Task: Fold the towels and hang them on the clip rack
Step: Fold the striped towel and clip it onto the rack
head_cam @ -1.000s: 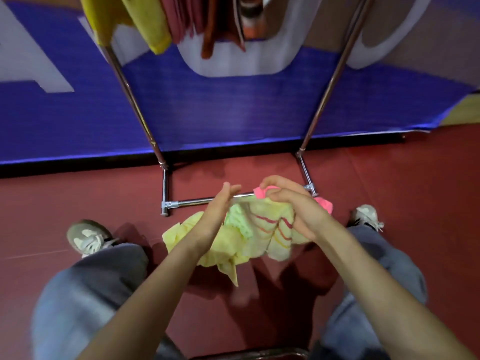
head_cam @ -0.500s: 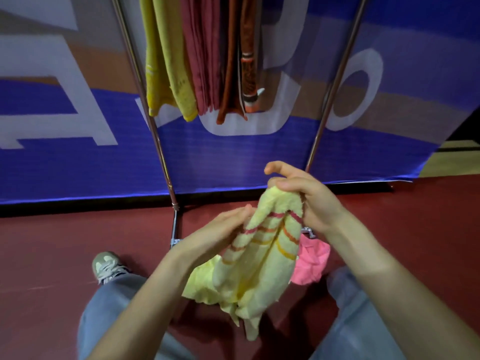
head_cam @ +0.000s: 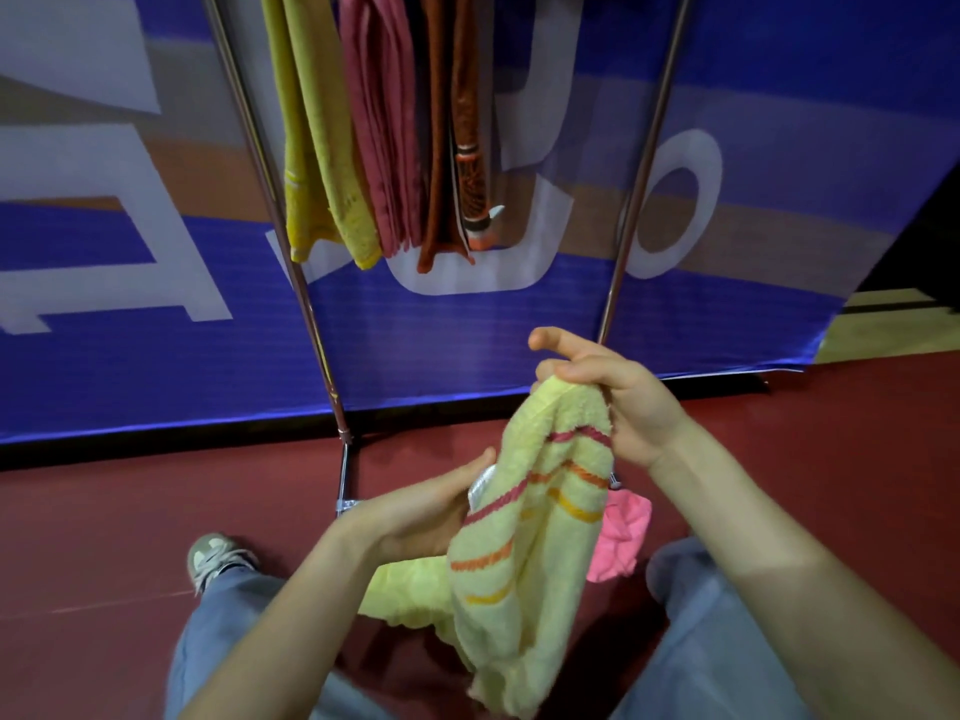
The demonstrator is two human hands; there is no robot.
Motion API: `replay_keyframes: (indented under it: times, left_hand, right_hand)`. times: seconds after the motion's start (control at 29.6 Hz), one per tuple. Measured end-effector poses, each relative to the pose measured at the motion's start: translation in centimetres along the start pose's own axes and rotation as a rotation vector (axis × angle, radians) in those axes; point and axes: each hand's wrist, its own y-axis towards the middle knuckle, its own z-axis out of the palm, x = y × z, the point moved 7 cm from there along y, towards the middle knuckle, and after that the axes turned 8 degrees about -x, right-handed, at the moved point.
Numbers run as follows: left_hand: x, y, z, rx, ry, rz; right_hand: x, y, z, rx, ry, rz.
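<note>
Two hands share the yellow striped towel (head_cam: pixel 524 537): our right hand (head_cam: pixel 618 402) pinches its bunched top edge, index finger sticking out free, and our left hand (head_cam: pixel 421 511) pinches the side edge lower down, beside a pale label. The towel hangs in the air before our knees, low in front of the rack (head_cam: pixel 314 324), its lower end crumpled and not yet folded.

To fold it well, we judge we should first find both corners of one short edge, let the cloth drop flat, then match the stripes to check that the halves line up. Terry like this looks limp and likely to cling to itself, so a shake should help before the corners meet. We would keep the fold narrow enough for a spot beside the hung towels (head_cam: pixel 363 148), which crowd the left part of the rack; the clips are out of view above.

Room looks open between those towels and the right pole (head_cam: pixel 631 210). Below, a pink towel (head_cam: pixel 621 537) lies on the red floor (head_cam: pixel 104 511) near the rack's foot, and the banner (head_cam: pixel 779 148) stands close behind, so we should lift upward rather than swing forward.
</note>
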Motion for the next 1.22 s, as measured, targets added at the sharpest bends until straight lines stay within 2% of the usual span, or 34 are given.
replay_keyframes:
  times: [0.14,0.27,0.37,0.47,0.71,0.88,0.98,1.12,1.22]
  left_hand:
    - [-0.8,-0.6,-1.3,-0.114,-0.002,0.141]
    - [-2.3,-2.1,-2.6,-0.275,0.218,0.287]
    - [-3.9,-3.6,-3.1,-0.388,0.392,0.404]
    - [-5.6,-4.7,-3.7,-0.479,0.506,0.504]
    - [-7.8,-5.9,-5.1,-0.636,0.626,0.548]
    - [-8.6,-6.9,-5.8,-0.68,0.699,0.5]
    - [-8.7,-7.5,-6.4,-0.723,0.756,0.482]
    - [-8.2,-8.0,-7.8,-0.76,0.823,0.441]
    - [-7.6,-8.2,-8.9,-0.802,0.971,0.399]
  right_hand:
    - [-0.3,-1.0,-1.4,-0.029,-0.002,-0.002]
    - [-1.5,-2.1,-4.3,-0.173,-0.101,0.012]
    - [-3.0,-2.8,-6.5,-0.211,-0.324,0.033]
    - [-4.5,-3.1,-7.7,-0.152,-0.612,0.079]
    - [-6.8,-2.6,-8.8,-0.051,-0.902,0.213]
    - [-7.6,-3.5,-11.1,-0.133,-1.037,0.239]
    - [-8.3,-4.1,-12.4,-0.179,-1.1,0.194]
    - [-8.3,-4.7,-13.9,-0.227,-1.113,0.159]
    - [-7.5,-5.0,-14.8,-0.294,-1.116,0.157]
